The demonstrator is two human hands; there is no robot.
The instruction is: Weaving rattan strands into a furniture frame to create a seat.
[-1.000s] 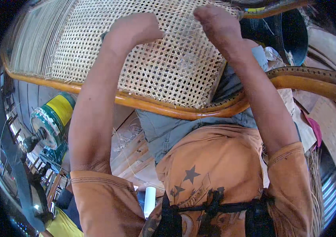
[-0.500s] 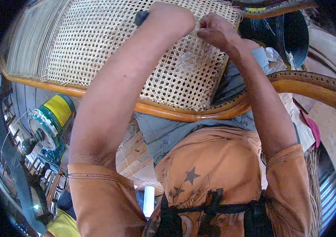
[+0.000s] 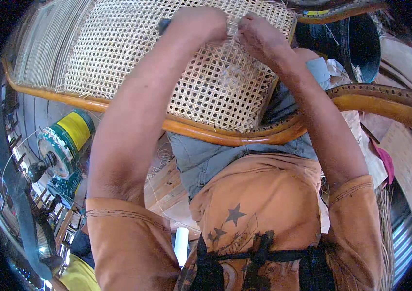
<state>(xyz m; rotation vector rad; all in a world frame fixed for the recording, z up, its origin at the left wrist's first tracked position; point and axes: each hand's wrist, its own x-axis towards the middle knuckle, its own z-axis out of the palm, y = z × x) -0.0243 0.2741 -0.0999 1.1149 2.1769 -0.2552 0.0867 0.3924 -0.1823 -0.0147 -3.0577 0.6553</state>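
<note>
A panel of woven cane (image 3: 118, 53), with an open mesh of small holes, is stretched over a curved, varnished wooden frame (image 3: 206, 133) across my lap. My left hand (image 3: 205, 23) is closed low over the upper part of the weave, its fingertips turned away from view. A dark, blunt object (image 3: 164, 25) sticks out beside that hand's wrist; its kind cannot be made out. Just to the right, my right hand (image 3: 260, 35) is closed in a pinch against the cane. Whatever lies between its fingers is too small or hidden to name.
Plain parallel cane strands (image 3: 46, 48) run at the panel's left end. A curved wooden rail with holes (image 3: 385, 104) juts right. A dark round tub (image 3: 365, 46) stands at upper right. At left is a green and yellow bucket (image 3: 72, 133). Loose cane strands (image 3: 385, 228) hang at lower right.
My left hand has shifted a little left and down, the dark object with it. My right hand has moved slightly left. A narrow gap now shows between the hands.
</note>
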